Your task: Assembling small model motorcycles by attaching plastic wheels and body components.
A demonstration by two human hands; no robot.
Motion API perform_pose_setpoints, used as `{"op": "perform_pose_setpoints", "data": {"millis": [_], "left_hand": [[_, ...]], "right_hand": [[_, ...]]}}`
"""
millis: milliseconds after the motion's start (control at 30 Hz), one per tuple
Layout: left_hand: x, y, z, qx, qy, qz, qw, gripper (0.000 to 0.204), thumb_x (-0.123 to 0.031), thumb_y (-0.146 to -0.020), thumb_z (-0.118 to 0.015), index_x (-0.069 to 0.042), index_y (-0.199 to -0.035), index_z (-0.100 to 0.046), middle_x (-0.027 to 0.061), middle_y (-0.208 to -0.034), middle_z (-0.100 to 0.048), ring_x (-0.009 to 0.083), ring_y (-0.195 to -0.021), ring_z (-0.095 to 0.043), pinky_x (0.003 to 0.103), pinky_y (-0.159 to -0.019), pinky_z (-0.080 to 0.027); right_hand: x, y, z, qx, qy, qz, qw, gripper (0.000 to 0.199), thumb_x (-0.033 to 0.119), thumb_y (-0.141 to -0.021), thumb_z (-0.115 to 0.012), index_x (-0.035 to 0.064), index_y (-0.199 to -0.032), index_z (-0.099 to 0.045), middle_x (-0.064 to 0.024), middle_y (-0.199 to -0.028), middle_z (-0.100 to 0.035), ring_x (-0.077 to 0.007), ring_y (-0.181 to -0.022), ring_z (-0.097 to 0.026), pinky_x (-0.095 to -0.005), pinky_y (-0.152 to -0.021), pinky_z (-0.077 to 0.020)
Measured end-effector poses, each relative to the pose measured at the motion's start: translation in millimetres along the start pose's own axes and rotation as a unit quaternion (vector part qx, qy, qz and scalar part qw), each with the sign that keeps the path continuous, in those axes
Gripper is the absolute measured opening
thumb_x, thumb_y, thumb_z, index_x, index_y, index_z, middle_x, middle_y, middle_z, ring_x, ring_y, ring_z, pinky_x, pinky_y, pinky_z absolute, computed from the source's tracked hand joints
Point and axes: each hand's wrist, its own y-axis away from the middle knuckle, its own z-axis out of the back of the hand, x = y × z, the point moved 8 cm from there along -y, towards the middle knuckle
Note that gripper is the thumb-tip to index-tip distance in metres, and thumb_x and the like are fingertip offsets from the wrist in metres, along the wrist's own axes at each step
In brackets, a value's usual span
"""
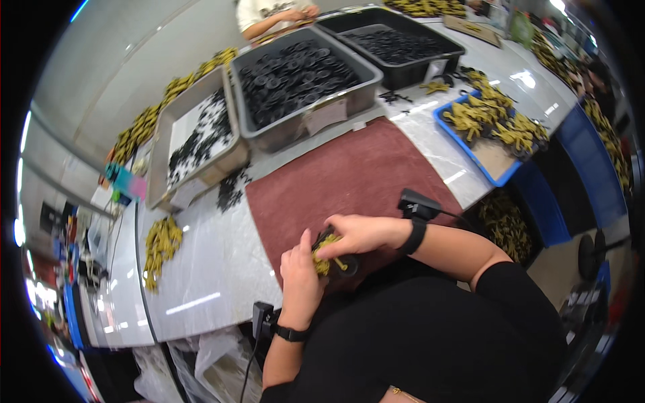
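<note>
My left hand and my right hand meet over the near edge of a reddish-brown cloth. Between them is a small yellow plastic part with a black round piece, like a wheel, at its right side. My left fingers close round its left side. The right thumb and fingers press on it from above and from the right. Much of the part is hidden by my fingers, so its exact kind cannot be made out. Each wrist wears a black strap with a small black device.
Beyond the cloth stand a grey bin of black rings, a black bin of dark parts and a beige tray of small black pieces. A blue tray of yellow parts lies right; a yellow pile lies left. Another person works opposite.
</note>
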Motion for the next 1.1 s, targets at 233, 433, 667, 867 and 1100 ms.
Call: {"op": "perform_pose_setpoints", "data": {"millis": [233, 433, 667, 867, 1100], "left_hand": [[-10, -2, -2, -0.046, 0.059, -0.067, 0.995, 0.086, 0.008, -0.068, -0.069, -0.002, -0.145, -0.029, 0.0173, -0.118, -0.055, 0.0364, -0.105, -0.050, 0.045, -0.090, -0.043], [-58, -36, -13, 0.012, 0.117, -0.151, 0.982, 0.111, 0.007, -0.055, -0.080, -0.005, -0.148, -0.020, 0.0229, -0.134, -0.042, 0.0414, -0.116, -0.046, 0.048, -0.098, -0.041], [-101, -65, -15, 0.016, 0.135, -0.257, 0.957, 0.125, -0.019, -0.054, -0.092, -0.005, -0.149, -0.012, 0.0217, -0.145, -0.032, 0.0391, -0.129, -0.038, 0.047, -0.102, -0.039], [-61, -81, -22, -0.020, 0.133, -0.191, 0.972, 0.092, -0.007, -0.074, -0.076, -0.006, -0.148, -0.023, 0.0179, -0.147, -0.032, 0.0341, -0.132, -0.036, 0.043, -0.101, -0.039], [-34, -86, -27, -0.039, 0.126, -0.134, 0.982, 0.071, 0.000, -0.078, -0.068, -0.006, -0.142, -0.037, 0.0190, -0.145, -0.034, 0.0345, -0.132, -0.037, 0.042, -0.101, -0.039]], "right_hand": [[17, 19, -2, -0.004, 0.024, 0.068, 0.997, 0.076, 0.038, -0.076, -0.078, -0.0001, -0.132, -0.044, -0.0254, -0.120, -0.053, -0.0245, -0.113, -0.055, -0.0320, -0.091, -0.0484], [-18, 46, 20, 0.054, -0.248, 0.064, 0.965, 0.058, 0.011, -0.080, -0.075, 0.0032, -0.129, -0.044, -0.0100, -0.115, -0.056, -0.0177, -0.110, -0.055, -0.0296, -0.089, -0.0493], [-50, 116, 83, -0.083, -0.367, 0.056, 0.925, 0.045, 0.006, -0.080, -0.074, 0.0037, -0.119, -0.051, -0.0073, -0.103, -0.062, -0.0126, -0.093, -0.060, -0.0257, -0.080, -0.0514], [-82, 232, 208, -0.443, -0.198, 0.088, 0.870, 0.041, 0.012, -0.079, -0.073, 0.0065, -0.117, -0.056, -0.0014, -0.101, -0.057, -0.0094, -0.091, -0.055, -0.0238, -0.078, -0.0468], [-174, 304, 271, -0.637, -0.085, -0.059, 0.764, 0.043, 0.015, -0.078, -0.075, 0.0027, -0.116, -0.059, -0.0055, -0.099, -0.063, -0.0144, -0.089, -0.060, -0.0262, -0.079, -0.0482]]}}
